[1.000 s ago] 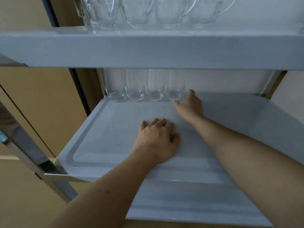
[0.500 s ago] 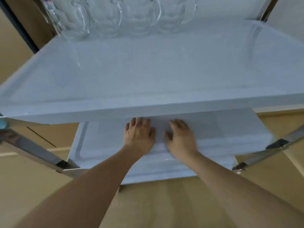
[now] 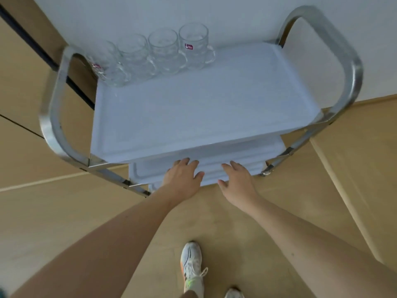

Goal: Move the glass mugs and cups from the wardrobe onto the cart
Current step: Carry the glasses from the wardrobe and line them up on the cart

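Both your hands pulled back to cart's [image 3: 352,67] lower shelf [image 3: 236,155] edge, grips wide, empty; left hand [image 3: 182,177] and right hand [image 3: 236,179] equally near; mugs [image 3: 154,52] sit at cart's far edge

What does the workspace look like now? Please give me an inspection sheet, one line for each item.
Surface: white top shelf of the cart, mostly bare; a lower shelf shows under it.
Job's things: four glass mugs in a row along the far edge of the top shelf, handles toward the right.
Clutter: nothing seen.
Grippers: left hand and right hand both open and holding nothing, at the near edge of the lower shelf.
Cables: nothing seen.
Surroundings: steel cart frame, wooden floor, white wall, the person's sneakers.
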Tool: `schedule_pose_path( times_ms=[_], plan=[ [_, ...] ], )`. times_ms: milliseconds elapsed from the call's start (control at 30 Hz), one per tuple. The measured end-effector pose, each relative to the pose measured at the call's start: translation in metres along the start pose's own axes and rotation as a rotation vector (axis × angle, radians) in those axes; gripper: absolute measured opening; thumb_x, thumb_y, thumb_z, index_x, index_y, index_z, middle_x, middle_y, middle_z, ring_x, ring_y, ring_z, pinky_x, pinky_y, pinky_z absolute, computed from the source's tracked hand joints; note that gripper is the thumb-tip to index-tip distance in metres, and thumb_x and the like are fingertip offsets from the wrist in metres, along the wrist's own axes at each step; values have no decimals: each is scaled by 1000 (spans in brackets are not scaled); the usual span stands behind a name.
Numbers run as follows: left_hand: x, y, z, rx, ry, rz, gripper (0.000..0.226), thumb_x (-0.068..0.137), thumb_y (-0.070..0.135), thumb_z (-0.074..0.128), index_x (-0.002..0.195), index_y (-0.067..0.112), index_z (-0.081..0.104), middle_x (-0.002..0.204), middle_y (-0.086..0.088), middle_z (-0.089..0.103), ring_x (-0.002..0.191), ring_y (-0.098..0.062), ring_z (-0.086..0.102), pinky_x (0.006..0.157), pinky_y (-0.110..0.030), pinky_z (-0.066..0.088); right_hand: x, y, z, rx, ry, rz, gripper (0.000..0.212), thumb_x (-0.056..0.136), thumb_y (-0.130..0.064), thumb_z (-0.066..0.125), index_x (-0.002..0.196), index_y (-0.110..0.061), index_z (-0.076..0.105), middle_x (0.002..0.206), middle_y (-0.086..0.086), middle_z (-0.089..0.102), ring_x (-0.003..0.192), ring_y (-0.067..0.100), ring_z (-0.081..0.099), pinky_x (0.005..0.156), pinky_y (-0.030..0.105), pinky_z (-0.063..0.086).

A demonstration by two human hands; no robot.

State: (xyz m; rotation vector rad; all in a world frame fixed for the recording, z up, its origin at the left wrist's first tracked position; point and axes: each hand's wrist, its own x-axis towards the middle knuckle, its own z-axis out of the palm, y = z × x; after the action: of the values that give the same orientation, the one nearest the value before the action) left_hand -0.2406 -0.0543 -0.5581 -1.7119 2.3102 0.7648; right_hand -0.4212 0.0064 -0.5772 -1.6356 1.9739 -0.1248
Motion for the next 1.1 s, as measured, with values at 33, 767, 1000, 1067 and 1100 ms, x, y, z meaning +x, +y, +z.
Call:
schedule_pose_path(
  times_ms=[33, 767, 1000, 1067, 1100],
  plan=[
    [-14, 9, -13, 1, 3, 8, 55, 105, 47, 39, 155, 22, 37, 162, -6, 31, 150, -27, 25, 117, -46, 32, -14, -4, -17, 11, 10, 3, 62, 104, -39, 49, 158, -17, 29, 166, 10, 23, 153, 27, 19, 123, 40, 22],
    [-114, 336, -312, 79, 449, 659, 57, 101, 44, 50, 151, 17, 42, 151, -8, 44, 139, -31, 37, 111, -46, 39, -188, 6, -419, 12, 695, 139, 69, 100, -45, 52, 158, -17, 27, 164, 10, 27, 150, 27, 26, 120, 40, 28],
    [-93, 440, -319, 178, 403, 1026, 61, 102, 47, 49, 155, 19, 36, 160, -12, 34, 147, -32, 29, 116, -46, 33, -239, 58, -464, -17, 916, 438, 70, 97, -46, 57, 155, -16, 33, 155, 10, 41, 142, 28, 38, 114, 40, 37],
    [-89, 463, -319, 212, 390, 1111, 61, 101, 47, 48, 154, 20, 35, 160, -11, 32, 148, -31, 26, 116, -45, 33, -254, 65, -469, -17, 950, 532, 69, 96, -45, 59, 154, -17, 35, 150, 8, 45, 137, 27, 43, 108, 38, 42],
    [-88, 473, -319, 207, 375, 1151, 61, 101, 48, 48, 155, 21, 35, 160, -11, 32, 148, -31, 26, 115, -45, 33, -261, 68, -470, -5, 968, 576, 68, 95, -44, 59, 153, -17, 37, 147, 8, 47, 133, 26, 46, 104, 37, 44]
  ],
)
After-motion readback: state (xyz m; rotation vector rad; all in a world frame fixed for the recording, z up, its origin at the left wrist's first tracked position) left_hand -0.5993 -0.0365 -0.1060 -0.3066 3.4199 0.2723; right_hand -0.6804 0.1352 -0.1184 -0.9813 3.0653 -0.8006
